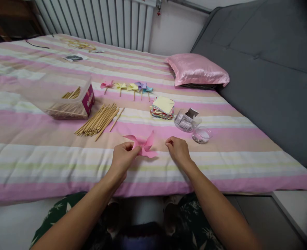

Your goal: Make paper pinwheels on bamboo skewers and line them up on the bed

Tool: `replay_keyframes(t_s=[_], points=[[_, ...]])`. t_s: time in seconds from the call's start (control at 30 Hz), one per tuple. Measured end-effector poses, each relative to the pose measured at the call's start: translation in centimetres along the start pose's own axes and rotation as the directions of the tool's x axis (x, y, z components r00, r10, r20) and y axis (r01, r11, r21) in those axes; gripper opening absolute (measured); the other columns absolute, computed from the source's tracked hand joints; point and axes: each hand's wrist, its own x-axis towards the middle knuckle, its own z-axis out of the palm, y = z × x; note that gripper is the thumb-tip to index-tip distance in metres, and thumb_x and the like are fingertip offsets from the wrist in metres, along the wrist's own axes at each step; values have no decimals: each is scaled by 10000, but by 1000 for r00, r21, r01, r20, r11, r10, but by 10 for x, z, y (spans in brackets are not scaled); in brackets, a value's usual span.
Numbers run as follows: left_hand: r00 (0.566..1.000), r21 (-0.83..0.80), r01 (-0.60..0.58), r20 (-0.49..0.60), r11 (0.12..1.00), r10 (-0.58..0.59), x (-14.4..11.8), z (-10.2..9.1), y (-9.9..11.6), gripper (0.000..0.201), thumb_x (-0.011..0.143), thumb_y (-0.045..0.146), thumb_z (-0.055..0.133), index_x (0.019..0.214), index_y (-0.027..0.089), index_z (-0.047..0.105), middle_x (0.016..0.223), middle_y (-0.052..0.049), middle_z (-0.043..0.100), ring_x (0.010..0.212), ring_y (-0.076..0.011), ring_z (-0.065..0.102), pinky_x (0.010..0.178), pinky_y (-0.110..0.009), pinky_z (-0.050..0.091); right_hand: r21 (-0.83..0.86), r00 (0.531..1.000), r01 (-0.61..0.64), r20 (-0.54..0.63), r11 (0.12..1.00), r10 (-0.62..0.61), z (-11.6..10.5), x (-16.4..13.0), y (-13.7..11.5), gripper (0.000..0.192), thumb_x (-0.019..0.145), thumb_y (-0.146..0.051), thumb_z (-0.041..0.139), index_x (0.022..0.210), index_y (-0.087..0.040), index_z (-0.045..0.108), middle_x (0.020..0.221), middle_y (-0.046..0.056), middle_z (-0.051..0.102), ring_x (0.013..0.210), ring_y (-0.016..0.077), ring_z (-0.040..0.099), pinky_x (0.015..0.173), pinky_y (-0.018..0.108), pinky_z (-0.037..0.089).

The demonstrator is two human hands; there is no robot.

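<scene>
A pink paper pinwheel is pinched near its centre by my left hand, just above the striped bedspread. To its right, my right hand has its thumb and forefinger pressed together; whatever is between them is too small to make out. Beyond my right hand lie a round clear dish with small metallic pins and a clear container holding a small printed packet. A stack of square coloured paper sits farther back, a pale yellow sheet on top. Left of the pinwheel is a pile of thin wooden sticks.
A clear plastic box with more sticks stands at the left. Several finished pinwheels on sticks lie in a row behind. A pink pillow rests near the grey headboard. Small items lie at the far left.
</scene>
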Motion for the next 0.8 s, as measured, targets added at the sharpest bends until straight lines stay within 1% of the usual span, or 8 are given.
replay_keyframes(t_s=[0.1,0.2,0.3,0.4,0.5,0.6,0.67,0.8], points=[[1000,-7,-2,4,1000,2,0,0,0,154,618,231,584,498,140,552,451,45,432,453,-67,336,458,-220,210,6,1000,14,2,1000,-14,-1,-3,-3,139,750,-162,532,734,-180,669,759,63,696,723,190,613,692,295,416],[1000,-9,3,5,1000,-3,0,0,1,155,615,235,586,497,141,554,449,43,439,446,-67,335,454,-220,212,202,999,52,-27,978,-47,-4,-8,-7,115,764,-197,541,769,-180,654,748,39,687,689,166,609,663,268,430],[1000,-2,9,6,1000,-9,-1,0,2,158,614,242,590,497,143,550,446,43,441,441,-69,338,450,-220,213,561,995,102,-55,822,-86,-8,-18,-18,123,774,-271,565,796,-171,634,746,27,667,637,141,586,607,243,444],[1000,5,-3,5,1000,3,-1,0,1,172,621,253,594,496,148,539,448,45,441,438,-70,339,448,-221,218,716,988,140,-52,684,-148,-13,-33,-36,139,779,-314,598,804,-181,629,758,16,648,630,124,563,587,233,442],[1000,-11,-18,11,1000,18,-1,0,1,205,631,262,603,483,155,509,449,49,430,442,-70,338,451,-222,224,721,962,265,-148,641,-231,-15,-45,-51,89,791,-286,614,779,-203,645,804,17,621,729,135,576,666,257,466],[1000,-31,-22,14,999,23,-1,1,0,236,626,268,620,470,160,480,447,52,424,446,-71,340,454,-222,232,656,933,361,-252,663,-258,-11,-50,-58,40,773,-258,647,768,-235,679,879,26,568,886,163,555,813,317,463],[999,-38,-32,20,999,32,-1,1,0,224,625,275,627,485,156,500,455,49,439,449,-73,349,457,-221,238,630,929,367,-276,684,-245,-6,-52,-60,28,760,-253,666,766,-250,693,983,37,538,959,174,525,883,352,440],[998,-47,-23,50,999,25,-2,2,1,199,624,289,643,527,139,556,466,43,464,450,-72,356,456,-216,234,618,936,348,-276,705,-220,2,-54,-61,25,740,-259,691,761,-254,705,1166,45,481,1013,183,484,908,365,425]])
